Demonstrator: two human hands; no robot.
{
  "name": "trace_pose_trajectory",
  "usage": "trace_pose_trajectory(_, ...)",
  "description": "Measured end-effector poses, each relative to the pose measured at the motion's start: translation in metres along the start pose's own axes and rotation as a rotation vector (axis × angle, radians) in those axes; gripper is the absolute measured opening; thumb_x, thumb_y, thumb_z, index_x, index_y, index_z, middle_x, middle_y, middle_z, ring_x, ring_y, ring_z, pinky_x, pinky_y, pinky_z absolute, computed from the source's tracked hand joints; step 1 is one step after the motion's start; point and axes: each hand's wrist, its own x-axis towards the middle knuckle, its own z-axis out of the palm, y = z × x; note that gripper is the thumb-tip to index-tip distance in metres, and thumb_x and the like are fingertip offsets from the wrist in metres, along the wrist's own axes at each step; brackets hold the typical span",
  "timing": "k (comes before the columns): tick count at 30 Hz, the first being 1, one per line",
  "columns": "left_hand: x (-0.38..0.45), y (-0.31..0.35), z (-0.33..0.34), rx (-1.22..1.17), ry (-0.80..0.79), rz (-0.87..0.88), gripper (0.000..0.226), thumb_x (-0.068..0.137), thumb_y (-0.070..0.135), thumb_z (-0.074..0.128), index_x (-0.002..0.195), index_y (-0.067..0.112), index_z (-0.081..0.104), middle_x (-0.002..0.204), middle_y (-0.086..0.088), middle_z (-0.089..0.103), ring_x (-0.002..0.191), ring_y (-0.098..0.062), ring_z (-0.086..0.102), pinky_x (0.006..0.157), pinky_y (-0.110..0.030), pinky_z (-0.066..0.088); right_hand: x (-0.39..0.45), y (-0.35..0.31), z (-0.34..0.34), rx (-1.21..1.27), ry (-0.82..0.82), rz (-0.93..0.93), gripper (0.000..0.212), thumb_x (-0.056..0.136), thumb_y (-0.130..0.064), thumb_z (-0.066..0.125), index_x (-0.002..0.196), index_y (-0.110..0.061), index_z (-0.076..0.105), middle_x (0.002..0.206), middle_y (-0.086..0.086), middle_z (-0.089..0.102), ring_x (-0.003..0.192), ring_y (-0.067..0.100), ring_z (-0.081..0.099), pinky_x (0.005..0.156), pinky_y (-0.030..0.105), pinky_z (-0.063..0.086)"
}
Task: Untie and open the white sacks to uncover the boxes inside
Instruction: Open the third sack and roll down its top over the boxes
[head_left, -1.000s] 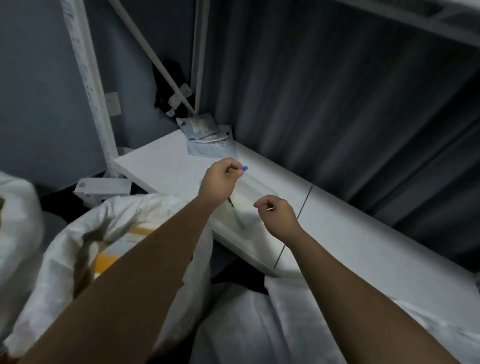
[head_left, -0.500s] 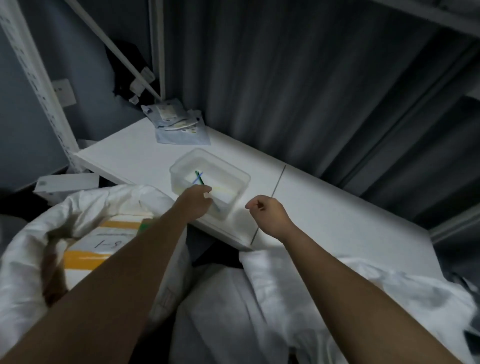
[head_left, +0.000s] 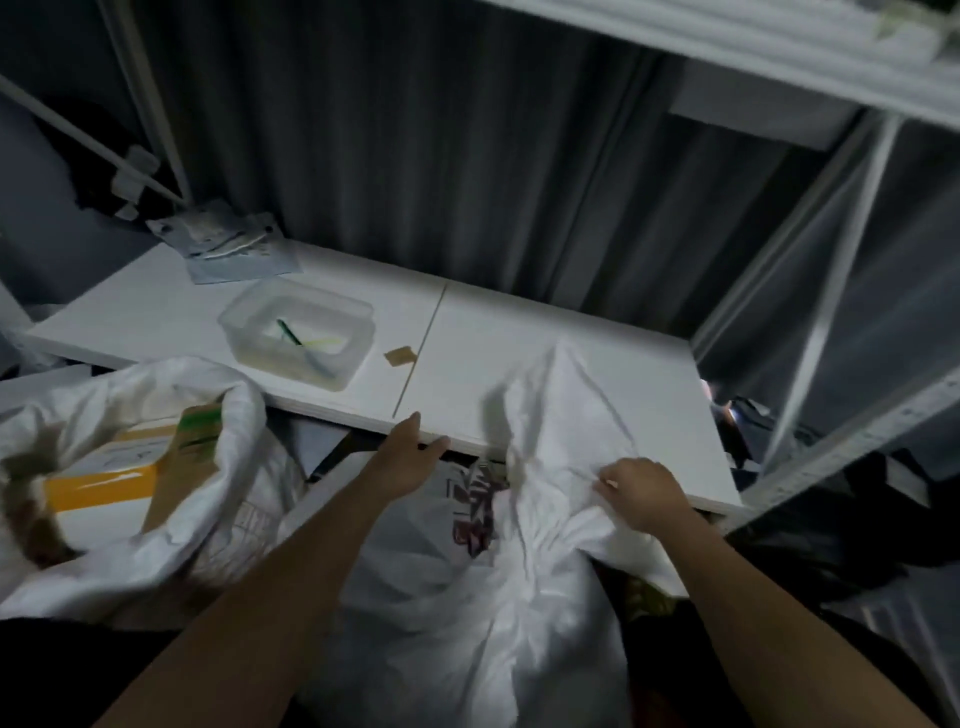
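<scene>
Right hand (head_left: 644, 493) bunches the gathered neck of the tied white sack (head_left: 519, 571), which leans against the bench (head_left: 519, 332) front edge. Left hand (head_left: 410, 457), fingers straight, holds nothing, touching that edge. Open sack (head_left: 130, 467) at left shows boxes (head_left: 104, 478).

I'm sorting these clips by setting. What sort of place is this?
Probably a stockroom or parcel-sorting corner. White sacks of goods sit by a white worktable, one open sack shows cartons, and metal racking stands before a dark curtain.
</scene>
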Motion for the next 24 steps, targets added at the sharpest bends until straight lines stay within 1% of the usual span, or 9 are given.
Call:
trace_pose_trajectory(3,-0.01,0.024,0.036,0.014,-0.142,-0.026,0.08,0.095,0.052,0.041,0.152,0.011,0.004,0.16,-0.006,0.007,0.146,-0.022,0.014,0.114,-0.032,0.018,-0.036,0.028,0.02,0.172,0.058,0.133,0.031,0.095,-0.038,0.05,0.117,-0.021,0.065,0.121,0.006,0.06,0.11,0.028,0.056,0.091,0.036,0.046)
trace_pose_trajectory(6,-0.016,0.043,0.071,0.003,-0.233,0.084,0.067,0.097,0.049,0.041,0.151,0.017,0.018,0.154,-0.003,0.028,0.135,-0.014,0.034,0.101,-0.022,0.031,-0.055,0.019,0.023,0.43,0.372,0.221,0.036,0.085,-0.02,0.061,0.12,-0.009,0.059,0.119,0.015,0.054,0.107,0.038,0.053,0.089,0.041,0.044)
trace_pose_trajectory(10,-0.025,0.063,0.107,-0.007,-0.286,0.267,0.043,0.101,0.033,0.042,0.137,0.011,0.048,0.139,-0.003,0.049,0.12,-0.003,0.041,0.085,-0.011,0.03,-0.064,-0.016,-0.004,0.188,0.881,-0.162,0.057,0.071,-0.017,0.047,0.126,-0.005,0.053,0.129,0.021,0.047,0.119,0.039,0.042,0.105,0.049,0.031)
trace_pose_trajectory(12,-0.024,0.06,0.116,0.008,-0.323,0.296,0.047,0.094,0.041,0.048,0.128,0.01,0.056,0.132,-0.006,0.057,0.118,-0.01,0.051,0.093,-0.023,0.039,-0.057,-0.024,-0.013,-0.164,0.72,-0.307,0.059,0.075,-0.021,0.047,0.134,-0.014,0.052,0.146,0.016,0.04,0.136,0.038,0.031,0.115,0.054,0.007)
trace_pose_trajectory(14,-0.021,0.052,0.118,0.001,-0.253,0.248,0.043,0.09,0.035,0.057,0.125,0.01,0.056,0.127,-0.005,0.059,0.115,-0.018,0.056,0.095,-0.029,0.044,-0.052,-0.022,-0.017,-0.358,0.218,-0.198,0.047,0.087,-0.028,0.046,0.132,-0.018,0.055,0.148,0.013,0.038,0.143,0.033,0.023,0.112,0.056,-0.012)
trace_pose_trajectory(16,-0.017,0.04,0.117,0.018,-0.138,0.154,0.04,0.091,0.032,0.06,0.123,0.011,0.053,0.117,-0.001,0.058,0.11,-0.019,0.057,0.087,-0.028,0.045,-0.055,-0.017,-0.02,-0.312,-0.399,-0.038,0.037,0.091,-0.026,0.046,0.123,-0.012,0.059,0.128,0.01,0.054,0.133,0.028,0.04,0.114,0.05,0.013)
trace_pose_trajectory(18,-0.02,0.032,0.117,0.142,-0.208,0.081,0.044,0.092,0.043,0.055,0.12,0.009,0.055,0.11,-0.005,0.06,0.105,-0.022,0.059,0.079,-0.028,0.044,-0.062,-0.012,-0.025,-0.088,-0.771,0.002,0.029,0.091,-0.019,0.05,0.11,-0.001,0.063,0.097,0.011,0.057,0.091,0.027,0.059,0.082,0.027,0.049)
trace_pose_trajectory(20,-0.026,0.031,0.123,0.241,-0.315,0.113,0.039,0.096,0.038,0.05,0.103,0.002,0.064,0.092,-0.006,0.062,0.092,-0.023,0.061,0.066,-0.025,0.04,-0.068,-0.012,-0.03,0.083,-0.734,0.02,0.026,0.091,-0.023,0.052,0.103,-0.002,0.061,0.107,0.015,0.06,0.071,0.024,0.059,0.063,0.022,0.05)
trace_pose_trajectory(24,-0.035,0.035,0.133,0.262,-0.263,0.179,0.029,0.09,0.027,0.061,0.065,0.013,0.061,0.058,0.007,0.053,0.055,-0.009,0.052,0.049,-0.019,0.033,-0.055,-0.011,-0.035,-0.184,-0.019,-0.256,0.052,0.093,-0.021,0.051,0.143,-0.022,0.037,0.151,0.008,0.035,0.132,0.027,0.04,0.095,0.034,0.04)
